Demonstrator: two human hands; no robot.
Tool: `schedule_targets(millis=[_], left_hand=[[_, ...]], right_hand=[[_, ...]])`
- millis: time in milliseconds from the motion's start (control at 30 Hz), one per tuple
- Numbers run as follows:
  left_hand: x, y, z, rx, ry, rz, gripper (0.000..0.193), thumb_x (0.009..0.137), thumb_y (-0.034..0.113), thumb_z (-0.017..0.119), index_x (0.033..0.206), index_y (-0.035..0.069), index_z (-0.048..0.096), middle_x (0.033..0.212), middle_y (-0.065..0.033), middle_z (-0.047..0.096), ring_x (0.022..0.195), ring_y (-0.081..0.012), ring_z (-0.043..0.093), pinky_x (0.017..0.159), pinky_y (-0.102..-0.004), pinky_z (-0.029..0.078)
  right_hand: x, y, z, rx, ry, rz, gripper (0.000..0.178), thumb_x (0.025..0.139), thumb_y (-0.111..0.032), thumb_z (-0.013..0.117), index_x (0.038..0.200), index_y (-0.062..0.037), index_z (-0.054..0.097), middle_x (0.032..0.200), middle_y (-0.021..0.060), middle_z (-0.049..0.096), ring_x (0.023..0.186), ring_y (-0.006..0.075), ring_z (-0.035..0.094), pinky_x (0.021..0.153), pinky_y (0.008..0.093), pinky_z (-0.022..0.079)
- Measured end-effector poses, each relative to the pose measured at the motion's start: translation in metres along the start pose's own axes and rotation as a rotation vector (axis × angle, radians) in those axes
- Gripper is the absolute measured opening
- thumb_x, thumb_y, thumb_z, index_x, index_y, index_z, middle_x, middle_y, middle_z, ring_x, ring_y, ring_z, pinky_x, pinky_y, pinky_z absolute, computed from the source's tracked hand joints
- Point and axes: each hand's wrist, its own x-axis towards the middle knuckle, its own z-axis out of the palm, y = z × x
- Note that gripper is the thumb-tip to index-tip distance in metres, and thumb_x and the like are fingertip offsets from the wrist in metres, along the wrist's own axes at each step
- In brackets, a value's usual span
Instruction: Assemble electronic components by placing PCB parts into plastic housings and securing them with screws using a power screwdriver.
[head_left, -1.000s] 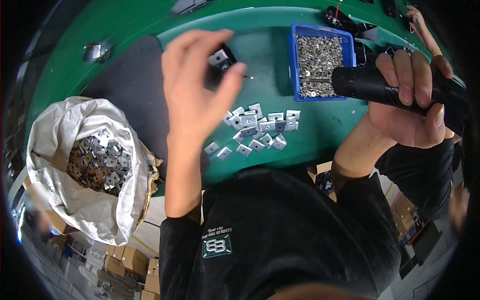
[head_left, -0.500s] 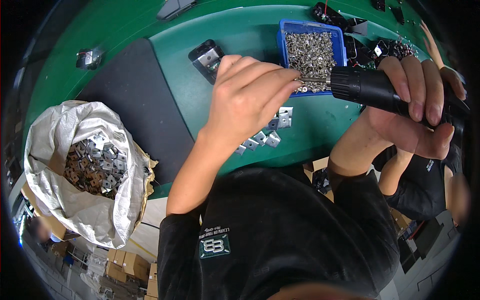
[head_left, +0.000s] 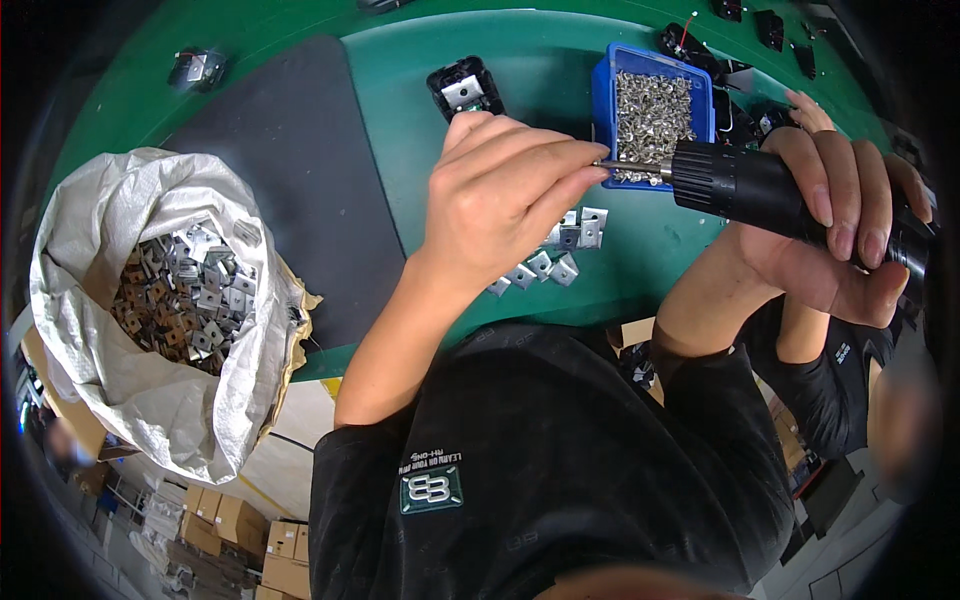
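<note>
Since a second ago the left hand [head_left: 490,195] has moved from over the black housing [head_left: 468,88] to the tip of the driver [head_left: 730,180], where its fingers [head_left: 590,152] are pinched about the end of the bit [head_left: 640,166]; a screw may sit between them, but that spot is too small to tell for sure. The right hand [head_left: 830,220] is clenched around the driver's black body and holds it roughly level, bit pointing left. The bit crosses in front of the near end of the blue bin [head_left: 603,105], which is filled with loose screws [head_left: 655,110]. The housing lies on the green desk [head_left: 530,60] just beyond the left hand, partly hidden by it, with a silvery plate showing inside. Square metal clips [head_left: 563,268] with holes lie on the desk below the left hand, which covers some of the group. A dark mat [head_left: 290,150] lies to the left, and in front of it stands a white sack [head_left: 80,240], its mouth rolled back over more clips. Past the right forearm, a co-worker's arm [head_left: 800,325] shows. Cartons [head_left: 235,525] are stacked at lower left.
</note>
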Motion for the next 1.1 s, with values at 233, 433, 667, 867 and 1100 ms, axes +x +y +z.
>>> schedule_targets(millis=[233,433,667,867,1100], left_hand=[[-0.002,-0.002,-0.005,-0.029,0.011,-0.001,0.016,0.069,0.008,0.078,0.082,0.003,0.072,0.078,-0.0065,0.070,0.069,-0.0184,0.064,0.068,-0.0286,0.043],[-0.005,-0.006,-0.008,0.014,0.098,0.026,0.017,0.067,0.008,0.079,0.082,0.004,0.072,0.079,-0.0060,0.070,0.070,-0.0190,0.064,0.068,-0.0290,0.043],[-0.006,-0.023,-0.032,0.189,0.046,0.049,0.037,0.062,0.018,0.083,0.095,0.006,0.070,0.096,-0.0044,0.070,0.087,-0.0214,0.064,0.079,-0.0305,0.042],[-0.002,-0.034,-0.051,0.390,-0.142,-0.188,0.090,0.054,0.024,0.086,0.133,0.008,0.048,0.134,-0.0090,0.051,0.119,-0.0255,0.050,0.099,-0.0399,0.031],[-0.011,-0.043,-0.042,0.410,-0.155,-0.288,0.076,0.057,0.020,0.083,0.126,0.009,0.052,0.117,-0.0065,0.060,0.106,-0.0241,0.054,0.091,-0.0385,0.035]], right_hand=[[0.001,0.005,0.006,-0.015,0.006,0.002,0.035,0.067,-0.022,0.073,0.101,-0.0169,0.062,0.074,-0.0091,0.061,0.068,0.0041,0.058,0.076,0.0198,0.046],[0.005,0.018,0.006,0.015,-0.045,0.011,0.037,0.067,-0.021,0.073,0.102,-0.0164,0.062,0.075,-0.0080,0.061,0.069,0.0051,0.058,0.076,0.0211,0.045],[0.015,0.052,0.007,0.004,-0.066,-0.031,0.038,0.078,-0.023,0.064,0.115,-0.0173,0.055,0.081,-0.0060,0.056,0.073,0.0086,0.052,0.077,0.0273,0.041],[0.018,0.097,0.005,-0.167,0.014,-0.156,0.051,0.086,-0.019,0.055,0.134,-0.0138,0.039,0.082,0.0032,0.049,0.072,0.0173,0.048,0.074,0.0373,0.041],[0.024,0.123,0.012,-0.342,0.105,-0.172,0.053,0.084,-0.014,0.059,0.133,-0.0077,0.038,0.077,0.0051,0.052,0.066,0.0174,0.051,0.070,0.0381,0.046]])
